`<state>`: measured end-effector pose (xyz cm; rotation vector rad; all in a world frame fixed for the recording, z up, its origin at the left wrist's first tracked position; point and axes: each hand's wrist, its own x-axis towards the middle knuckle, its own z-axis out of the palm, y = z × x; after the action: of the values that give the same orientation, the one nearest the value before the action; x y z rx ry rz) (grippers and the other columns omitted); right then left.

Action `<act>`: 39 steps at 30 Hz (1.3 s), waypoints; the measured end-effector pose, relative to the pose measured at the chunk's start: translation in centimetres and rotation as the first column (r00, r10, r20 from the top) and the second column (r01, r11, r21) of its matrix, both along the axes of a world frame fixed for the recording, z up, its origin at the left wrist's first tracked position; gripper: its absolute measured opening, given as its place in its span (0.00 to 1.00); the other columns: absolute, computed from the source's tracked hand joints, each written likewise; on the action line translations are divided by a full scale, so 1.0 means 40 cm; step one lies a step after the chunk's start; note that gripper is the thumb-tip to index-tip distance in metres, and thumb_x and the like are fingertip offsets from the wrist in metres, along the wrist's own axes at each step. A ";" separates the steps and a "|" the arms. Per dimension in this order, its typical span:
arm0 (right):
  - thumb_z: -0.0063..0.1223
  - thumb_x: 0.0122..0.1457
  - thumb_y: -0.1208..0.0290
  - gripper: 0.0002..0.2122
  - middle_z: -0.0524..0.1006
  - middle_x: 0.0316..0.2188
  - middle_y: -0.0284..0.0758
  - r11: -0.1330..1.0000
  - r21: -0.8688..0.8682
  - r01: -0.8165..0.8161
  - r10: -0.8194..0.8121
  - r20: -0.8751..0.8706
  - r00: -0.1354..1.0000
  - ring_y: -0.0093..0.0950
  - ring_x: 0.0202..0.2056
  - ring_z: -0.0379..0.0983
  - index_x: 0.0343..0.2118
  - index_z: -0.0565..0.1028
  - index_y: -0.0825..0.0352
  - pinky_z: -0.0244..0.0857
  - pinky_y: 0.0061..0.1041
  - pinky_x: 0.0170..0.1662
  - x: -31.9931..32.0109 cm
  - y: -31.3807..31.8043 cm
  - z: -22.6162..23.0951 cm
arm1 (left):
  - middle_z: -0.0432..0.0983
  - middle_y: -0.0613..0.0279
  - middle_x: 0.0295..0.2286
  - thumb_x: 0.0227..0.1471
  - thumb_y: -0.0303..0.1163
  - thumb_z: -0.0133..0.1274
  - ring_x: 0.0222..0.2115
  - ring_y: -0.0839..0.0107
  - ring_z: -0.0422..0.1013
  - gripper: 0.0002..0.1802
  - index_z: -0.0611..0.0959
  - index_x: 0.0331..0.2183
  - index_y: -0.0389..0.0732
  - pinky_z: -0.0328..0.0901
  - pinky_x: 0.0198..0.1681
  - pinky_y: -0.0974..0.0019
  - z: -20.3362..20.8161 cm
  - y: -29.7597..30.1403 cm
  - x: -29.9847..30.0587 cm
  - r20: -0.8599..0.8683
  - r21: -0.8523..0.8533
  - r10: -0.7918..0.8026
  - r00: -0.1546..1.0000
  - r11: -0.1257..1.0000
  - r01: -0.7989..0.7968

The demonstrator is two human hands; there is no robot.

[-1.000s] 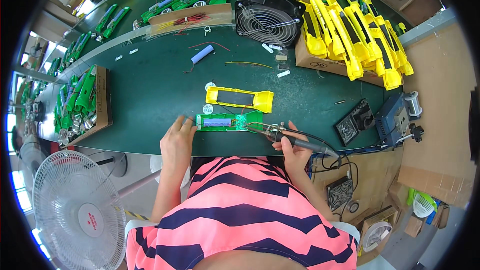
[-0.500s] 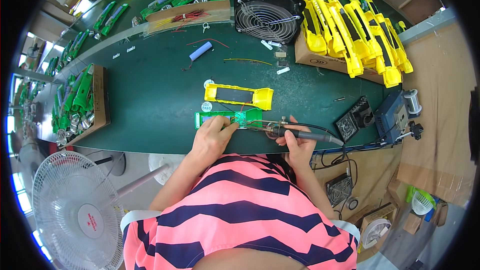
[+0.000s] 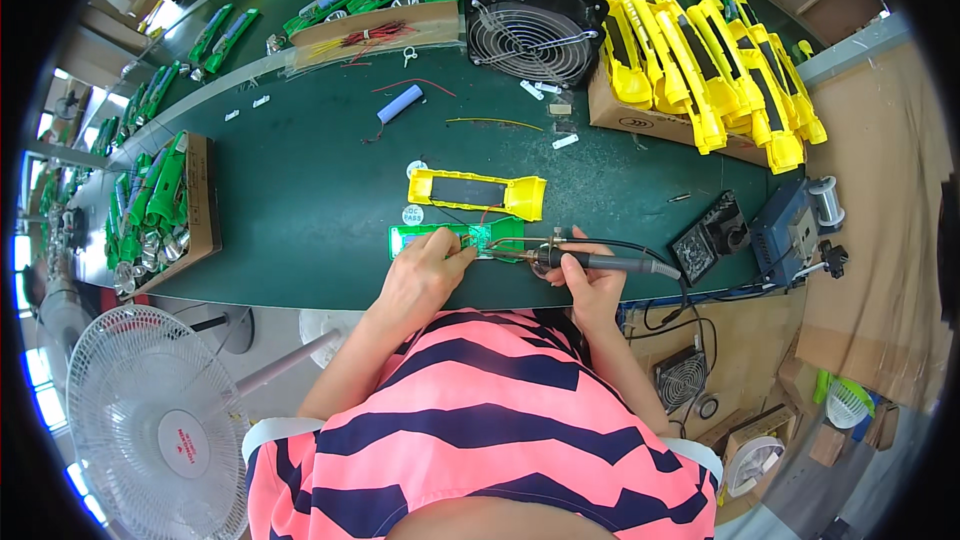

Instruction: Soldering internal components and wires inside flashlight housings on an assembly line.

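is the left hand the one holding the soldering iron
No, the right hand grips the soldering iron, while the left hand is over the green casing.

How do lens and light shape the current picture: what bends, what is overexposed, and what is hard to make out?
Head view: the front edge of the green bench bows, with black filling the corners; head view: the windows at far left are washed out to white; head view: the tip of the soldering iron over the green housing is too small to tell contact.
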<state>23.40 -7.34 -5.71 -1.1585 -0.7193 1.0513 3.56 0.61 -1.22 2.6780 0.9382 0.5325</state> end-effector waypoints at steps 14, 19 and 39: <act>0.48 0.51 0.78 0.06 0.74 0.22 0.37 1.000 0.030 -0.005 0.006 -0.024 1.000 0.21 0.21 0.72 0.32 0.69 0.74 0.67 0.15 0.24 0.003 -0.001 -0.010 | 0.62 0.60 0.22 0.33 0.23 0.50 0.24 0.65 0.65 0.12 0.78 0.28 0.37 0.62 0.28 0.66 -0.008 -0.005 0.005 -0.012 0.035 0.007 1.000 0.999 -0.007; 0.47 0.51 0.79 0.07 0.74 0.23 0.39 0.993 0.110 0.041 -0.041 0.004 0.999 0.22 0.21 0.72 0.34 0.68 0.75 0.67 0.16 0.25 0.024 -0.011 -0.007 | 0.62 0.60 0.22 0.34 0.23 0.49 0.24 0.66 0.65 0.11 0.77 0.28 0.37 0.62 0.28 0.66 -0.005 -0.008 0.006 -0.012 0.034 0.011 1.000 0.999 -0.010; 0.46 0.50 0.80 0.10 0.70 0.37 0.48 0.860 0.238 0.452 -0.486 0.108 0.867 0.25 0.21 0.72 0.37 0.67 0.76 0.67 0.17 0.25 0.100 -0.088 -0.041 | 0.66 0.55 0.29 0.36 0.21 0.48 0.27 0.58 0.68 0.12 0.76 0.30 0.41 0.64 0.28 0.61 -0.041 0.164 -0.053 0.228 -0.017 0.420 0.879 0.904 -0.427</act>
<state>27.39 -10.87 -7.34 -1.1705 -0.6106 0.4591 1.44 7.17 -2.85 2.3662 1.4624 0.9286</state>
